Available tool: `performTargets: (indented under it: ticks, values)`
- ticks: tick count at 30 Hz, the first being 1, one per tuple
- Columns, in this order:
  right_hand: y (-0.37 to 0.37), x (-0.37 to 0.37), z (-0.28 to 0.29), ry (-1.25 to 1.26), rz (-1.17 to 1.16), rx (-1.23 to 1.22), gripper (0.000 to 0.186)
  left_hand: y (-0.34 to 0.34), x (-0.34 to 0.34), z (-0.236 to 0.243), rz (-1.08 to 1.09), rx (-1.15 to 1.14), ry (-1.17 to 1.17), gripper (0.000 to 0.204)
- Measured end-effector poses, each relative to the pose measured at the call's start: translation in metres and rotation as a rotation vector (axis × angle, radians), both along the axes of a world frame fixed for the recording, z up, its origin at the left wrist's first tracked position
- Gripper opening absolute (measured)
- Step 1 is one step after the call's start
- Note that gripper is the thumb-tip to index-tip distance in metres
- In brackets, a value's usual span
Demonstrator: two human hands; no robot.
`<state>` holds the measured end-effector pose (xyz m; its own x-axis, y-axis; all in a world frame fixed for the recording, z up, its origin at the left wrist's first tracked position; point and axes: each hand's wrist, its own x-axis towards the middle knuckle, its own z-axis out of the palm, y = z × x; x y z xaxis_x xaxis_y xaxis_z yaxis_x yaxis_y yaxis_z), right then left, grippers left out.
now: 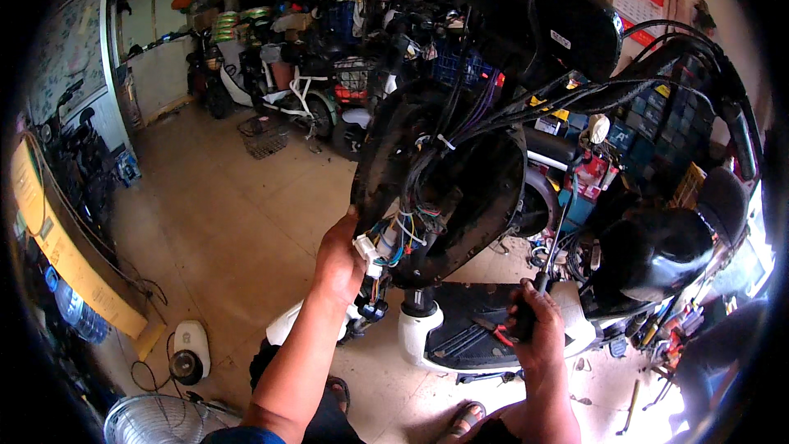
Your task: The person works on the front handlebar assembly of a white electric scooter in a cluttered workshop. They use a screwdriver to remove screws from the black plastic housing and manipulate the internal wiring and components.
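In front of me stands a partly opened electric scooter, its hollow black front shell (501, 156) turned toward me. My left hand (339, 259) is closed at the shell's lower left edge, beside a white plug connector (367, 253) and a bundle of coloured wires (403, 238); its fingertips are partly hidden. My right hand (541, 329) grips a screwdriver (554, 247) by its dark handle, the long shaft pointing up. Below it, pliers with red handles (498, 334) and several dark rods (464, 339) lie on the scooter's black footboard (436, 312). Black cables (567, 99) run up toward the handlebar.
At the lower left are a wire-guarded fan (156, 423), a white and black device (191, 352) and a yellow board (70, 255). Parked scooters (288, 90) and a wire basket (263, 137) stand at the back. Boxes (649, 123) are stacked to the right; a black seat (657, 251) sits nearer.
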<state>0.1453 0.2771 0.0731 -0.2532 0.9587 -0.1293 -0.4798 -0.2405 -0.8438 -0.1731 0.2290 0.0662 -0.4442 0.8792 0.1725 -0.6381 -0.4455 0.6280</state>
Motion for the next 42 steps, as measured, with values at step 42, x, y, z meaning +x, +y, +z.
performTargets:
  ticks: [42]
  values:
    - [-0.025,-0.095,0.065,-0.166,-0.245,0.718,0.025,-0.009,0.006,-0.001,0.004,0.049,0.086,0.047]
